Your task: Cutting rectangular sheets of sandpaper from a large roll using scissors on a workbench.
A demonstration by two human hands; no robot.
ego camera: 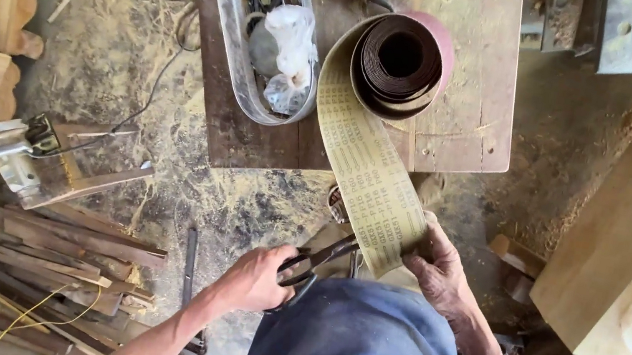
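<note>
In the head view, low centre of the frame, the left hand [253,279] is gripping dark metal scissors [312,263], fingers closed through the handles, blades parted at the strip's edge. The right hand [437,266] is pinching the free end of the yellow-backed sandpaper roll [381,112], unrolling down from the worn wooden table [469,117] at upper centre. Cutting appears underway; a clean cut likely calls for a taut strip.

sandpaper roll [398,64] – brownish, upright on table, tan strip pulled down off it | scissors [317,260] – dark, blades open at strip's edge
</note>
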